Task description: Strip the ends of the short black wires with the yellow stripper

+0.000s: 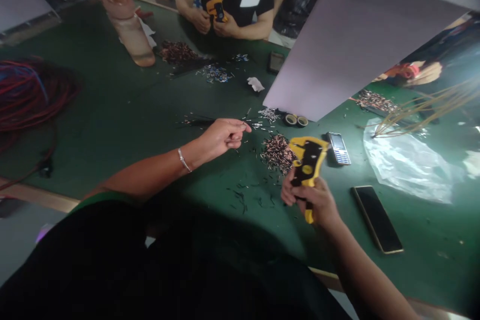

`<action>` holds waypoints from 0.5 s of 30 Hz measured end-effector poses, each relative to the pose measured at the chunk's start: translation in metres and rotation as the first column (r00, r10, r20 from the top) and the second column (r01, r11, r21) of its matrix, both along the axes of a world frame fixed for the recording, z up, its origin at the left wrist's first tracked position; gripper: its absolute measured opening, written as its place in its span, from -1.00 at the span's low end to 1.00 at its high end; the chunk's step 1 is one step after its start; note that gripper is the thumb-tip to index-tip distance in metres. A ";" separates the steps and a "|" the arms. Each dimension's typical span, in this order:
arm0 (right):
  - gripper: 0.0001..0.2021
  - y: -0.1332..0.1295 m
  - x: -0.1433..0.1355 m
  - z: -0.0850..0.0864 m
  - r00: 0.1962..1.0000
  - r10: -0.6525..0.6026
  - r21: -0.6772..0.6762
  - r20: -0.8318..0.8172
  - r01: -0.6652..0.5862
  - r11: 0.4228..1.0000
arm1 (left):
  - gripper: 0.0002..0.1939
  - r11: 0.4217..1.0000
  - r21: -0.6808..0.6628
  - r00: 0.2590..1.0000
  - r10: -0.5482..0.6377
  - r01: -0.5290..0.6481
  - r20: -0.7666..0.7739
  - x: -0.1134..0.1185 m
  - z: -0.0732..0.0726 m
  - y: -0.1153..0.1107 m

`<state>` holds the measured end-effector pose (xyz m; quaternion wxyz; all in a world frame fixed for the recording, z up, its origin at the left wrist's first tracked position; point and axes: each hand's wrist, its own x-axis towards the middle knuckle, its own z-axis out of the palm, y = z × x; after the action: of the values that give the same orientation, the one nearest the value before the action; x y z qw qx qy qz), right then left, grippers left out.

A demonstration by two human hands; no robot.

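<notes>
Your right hand (317, 197) grasps the yellow wire stripper (309, 157) over the bench (123, 110), beside the copper scraps (276, 151), probably stiff and best held by its handles, while your left hand (227, 134) seems to pinch a thin wire (245, 122), likely light and flexible.

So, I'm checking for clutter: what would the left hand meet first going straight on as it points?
Probably the scattered silvery pieces, though it's unclear how high above them the left hand is.

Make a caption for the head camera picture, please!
Right grip holds a yellow-and-black tool, left grip near silvery pieces, over a green table.
</notes>
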<state>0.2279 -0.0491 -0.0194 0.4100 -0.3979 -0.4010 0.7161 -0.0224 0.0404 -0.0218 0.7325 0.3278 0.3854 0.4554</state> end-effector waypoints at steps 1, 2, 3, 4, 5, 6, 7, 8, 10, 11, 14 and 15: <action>-0.78 -0.003 -0.003 -0.003 0.999 0.045 -0.027 0.019 -0.045 0.999 | -0.91 1.000 0.016 1.000 0.019 -0.019 -0.007 0.000 0.001 -0.001; -0.78 -0.007 -0.007 -0.007 0.997 0.067 -0.050 0.047 -0.065 0.997 | -0.91 0.999 0.034 0.999 0.036 -0.036 -0.014 0.000 0.002 -0.002; -0.77 -0.010 -0.013 -0.011 0.994 0.082 -0.069 0.079 -0.076 0.995 | -0.90 0.997 0.055 0.999 0.050 -0.049 -0.021 0.000 0.003 -0.003; -0.76 -0.012 -0.019 -0.016 0.988 0.093 -0.079 0.122 -0.083 0.993 | -0.89 0.995 0.079 0.998 0.064 -0.061 -0.029 0.000 0.005 -0.004; -0.76 -0.014 -0.025 -0.019 0.978 0.106 -0.076 0.179 -0.093 0.993 | -0.89 0.992 0.105 0.996 0.077 -0.073 -0.037 0.000 0.007 -0.006; -0.75 -0.015 -0.030 -0.020 0.960 0.127 -0.060 0.248 -0.115 0.992 | -0.89 0.988 0.130 0.995 0.091 -0.085 -0.044 0.000 0.008 -0.007; -0.76 -0.015 -0.033 -0.021 0.934 0.151 -0.035 0.324 -0.148 0.988 | -0.89 0.984 0.150 0.993 0.105 -0.097 -0.048 0.000 0.010 -0.008; -0.76 -0.016 -0.036 -0.019 0.901 0.176 -0.004 0.396 -0.190 0.982 | -0.88 0.980 0.166 0.992 0.116 -0.106 -0.051 0.000 0.013 -0.008; -0.76 -0.016 -0.037 -0.014 0.837 0.230 0.044 0.497 -0.288 0.957 | -0.87 0.975 0.189 0.990 0.130 -0.117 -0.056 0.000 0.016 -0.009; -0.76 -0.016 -0.037 -0.011 0.811 0.250 0.063 0.529 -0.331 0.942 | -0.87 0.972 0.200 0.989 0.136 -0.121 -0.059 0.000 0.017 -0.009; -0.80 -0.019 -0.036 -0.006 0.709 0.255 0.126 0.657 -0.437 0.891 | -0.87 0.963 0.239 0.988 0.145 -0.127 -0.058 -0.001 0.019 -0.010; -0.82 -0.021 -0.037 -0.006 0.651 0.227 0.151 0.724 -0.471 0.869 | -0.87 0.960 0.249 0.988 0.142 -0.124 -0.055 -0.001 0.019 -0.011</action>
<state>0.1909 -0.0701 -0.0250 0.1443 -0.4739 -0.7057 0.5065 -0.0237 0.0295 -0.0024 0.6397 0.4054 0.3736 0.5356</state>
